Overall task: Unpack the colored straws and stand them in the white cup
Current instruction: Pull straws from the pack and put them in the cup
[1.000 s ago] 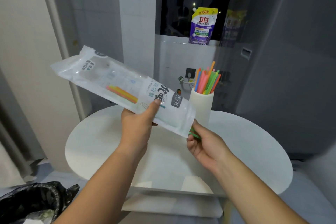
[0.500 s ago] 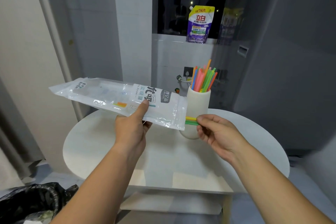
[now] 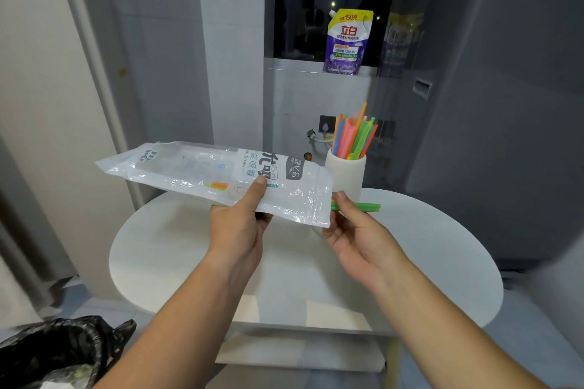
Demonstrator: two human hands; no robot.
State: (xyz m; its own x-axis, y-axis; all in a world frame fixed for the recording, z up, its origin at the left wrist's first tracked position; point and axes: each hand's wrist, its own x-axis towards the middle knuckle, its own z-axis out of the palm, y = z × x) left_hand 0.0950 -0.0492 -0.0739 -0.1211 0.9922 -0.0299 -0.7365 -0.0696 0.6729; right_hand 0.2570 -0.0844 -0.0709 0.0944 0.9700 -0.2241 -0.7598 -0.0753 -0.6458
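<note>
My left hand (image 3: 238,221) grips a clear plastic straw bag (image 3: 202,175) held nearly level above the table, thumb on its printed label. An orange straw end (image 3: 218,185) still shows inside the bag. My right hand (image 3: 350,227) pinches a few green straws (image 3: 366,207) that stick out of the bag's open right end, pointing right. Just behind them stands the white cup (image 3: 346,174) on the table, holding several upright straws (image 3: 354,136) in pink, green, orange and blue.
The round white table (image 3: 442,262) is below my hands. A purple detergent pouch (image 3: 346,41) stands on the window ledge behind. A grey appliance (image 3: 489,104) fills the right side. A bin with a black bag (image 3: 53,354) sits at bottom left.
The bag has tipped from a steep slant down to nearly level. My right hand has drawn the green straws farther out of the bag's open end to the right.
</note>
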